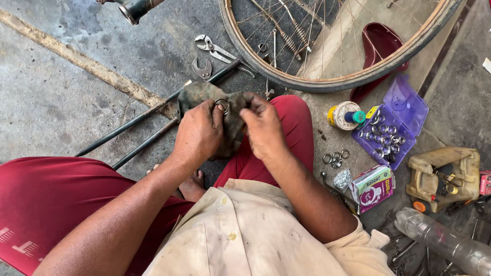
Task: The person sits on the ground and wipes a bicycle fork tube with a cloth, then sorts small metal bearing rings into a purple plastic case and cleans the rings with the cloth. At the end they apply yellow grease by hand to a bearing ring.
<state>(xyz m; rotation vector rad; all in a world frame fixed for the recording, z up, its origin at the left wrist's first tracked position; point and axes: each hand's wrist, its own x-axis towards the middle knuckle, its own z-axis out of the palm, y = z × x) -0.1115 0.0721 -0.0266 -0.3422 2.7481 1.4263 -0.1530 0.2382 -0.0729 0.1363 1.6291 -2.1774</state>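
Observation:
My left hand (197,134) pinches a small metal ring (222,105) against a dirty dark rag (231,122). My right hand (263,128) grips the same rag from the right, fingers bunched on its cloth. Both hands are held over my red-trousered knees, just in front of a bicycle wheel rim (327,84). The rag hides the lower part of the ring and my fingertips.
Two dark metal rods (128,130) lie on the concrete at left. Pliers (215,49) and a curved wrench (202,70) lie beyond. On the right are an open purple box of rings (391,125), loose rings (335,158), a tape roll (343,115), a small packet (372,188), a tan container (444,174), a clear bottle (442,240).

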